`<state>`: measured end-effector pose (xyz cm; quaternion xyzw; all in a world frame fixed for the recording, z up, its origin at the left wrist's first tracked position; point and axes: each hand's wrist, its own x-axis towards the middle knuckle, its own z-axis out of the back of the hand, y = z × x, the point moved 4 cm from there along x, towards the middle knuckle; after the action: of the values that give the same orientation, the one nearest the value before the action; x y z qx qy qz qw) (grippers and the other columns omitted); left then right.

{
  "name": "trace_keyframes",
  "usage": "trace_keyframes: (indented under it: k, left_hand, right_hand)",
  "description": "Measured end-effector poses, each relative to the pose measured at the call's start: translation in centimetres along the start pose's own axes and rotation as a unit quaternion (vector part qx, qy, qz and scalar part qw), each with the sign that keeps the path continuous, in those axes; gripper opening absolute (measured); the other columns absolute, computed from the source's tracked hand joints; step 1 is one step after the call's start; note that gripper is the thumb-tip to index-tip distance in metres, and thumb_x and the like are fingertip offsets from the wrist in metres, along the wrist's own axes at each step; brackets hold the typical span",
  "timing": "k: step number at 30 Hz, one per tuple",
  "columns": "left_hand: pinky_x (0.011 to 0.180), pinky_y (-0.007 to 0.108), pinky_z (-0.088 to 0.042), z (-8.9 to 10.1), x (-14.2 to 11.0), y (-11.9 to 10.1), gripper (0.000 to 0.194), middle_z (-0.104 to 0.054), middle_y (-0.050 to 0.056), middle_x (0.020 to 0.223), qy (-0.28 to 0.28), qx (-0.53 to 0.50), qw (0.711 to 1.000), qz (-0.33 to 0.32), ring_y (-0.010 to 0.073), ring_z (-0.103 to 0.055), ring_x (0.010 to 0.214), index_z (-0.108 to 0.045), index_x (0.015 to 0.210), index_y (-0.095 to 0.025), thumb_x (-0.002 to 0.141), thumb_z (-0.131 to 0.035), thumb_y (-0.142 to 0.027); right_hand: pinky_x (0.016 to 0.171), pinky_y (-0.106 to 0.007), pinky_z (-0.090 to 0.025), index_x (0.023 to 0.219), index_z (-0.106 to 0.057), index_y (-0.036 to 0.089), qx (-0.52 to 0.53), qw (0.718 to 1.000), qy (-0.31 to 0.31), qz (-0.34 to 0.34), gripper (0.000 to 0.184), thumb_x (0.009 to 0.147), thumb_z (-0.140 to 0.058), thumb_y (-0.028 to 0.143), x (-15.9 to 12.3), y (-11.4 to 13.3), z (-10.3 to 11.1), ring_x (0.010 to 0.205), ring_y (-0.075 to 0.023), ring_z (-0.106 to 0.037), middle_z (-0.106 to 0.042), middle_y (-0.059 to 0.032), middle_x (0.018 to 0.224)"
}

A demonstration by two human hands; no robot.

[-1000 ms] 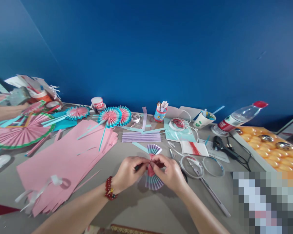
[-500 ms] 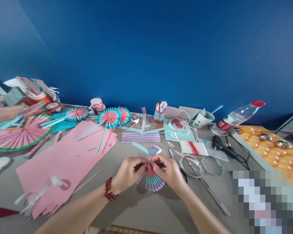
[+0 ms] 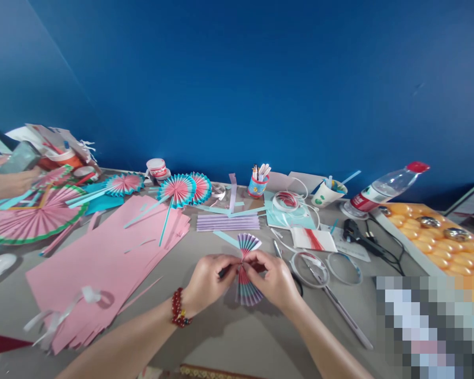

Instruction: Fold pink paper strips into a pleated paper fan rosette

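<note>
Both hands meet at the pinched waist of a pleated paper fan point(image 3: 249, 292), coloured pink, teal and lilac. Its folds spread out above and below the fingers. My left hand point(image 3: 211, 276), with a red beaded bracelet on the wrist, grips the waist from the left between thumb and forefinger. From the other side my right hand point(image 3: 274, 276) pinches the same spot. A small dark thing shows inside the left fingers, too hidden to name. Just beyond the fan lies a pleated lilac paper strip point(image 3: 228, 222).
Pink paper sheets point(image 3: 98, 258) and finished paper fans point(image 3: 177, 190) lie to the left. A pen cup point(image 3: 257, 187), plastic rings point(image 3: 310, 269), a craft knife point(image 3: 347, 316), a glue gun point(image 3: 355, 234) and a tilted bottle point(image 3: 383, 192) are on the right. Another person's hand point(image 3: 11, 179) holds a phone.
The fan's lower part has tipped slightly away and looks narrower and a bit shorter. Both hands keep their pinch at the waist. The other person's phone has shifted slightly.
</note>
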<state>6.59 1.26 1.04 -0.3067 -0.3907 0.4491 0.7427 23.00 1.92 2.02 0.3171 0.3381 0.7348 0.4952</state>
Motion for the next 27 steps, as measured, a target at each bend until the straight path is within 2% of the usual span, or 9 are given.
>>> trace_keyframes:
  k: [16,27]
  left_hand:
    - [0.069,0.023,-0.049,0.02,-0.04,-0.12,0.022,-0.077,0.004,0.086,0.003,0.001,1.000,-0.003,0.0168,-0.071,0.075,-0.073,0.099,-0.021,0.086,-0.056,-0.014]
    - [0.068,0.021,-0.049,-0.04,0.23,-0.03,0.020,-0.076,0.003,0.082,0.013,-0.075,0.996,0.046,0.0153,-0.069,0.072,-0.074,0.093,-0.019,0.085,-0.056,-0.016]
  right_hand:
    - [0.064,-0.022,-0.049,0.084,-0.062,0.023,-0.026,1.000,-0.006,-0.002,0.008,0.085,-0.055,0.021,0.09,-0.27,-0.25,0.065,-0.0152,-0.068,-0.071,0.0021,0.071]
    - [0.057,-0.020,-0.044,0.081,-0.063,0.022,0.025,0.999,0.005,-0.023,0.010,0.084,-0.053,0.021,0.24,-0.50,-0.22,0.063,-0.0140,-0.063,-0.068,0.0022,0.068]
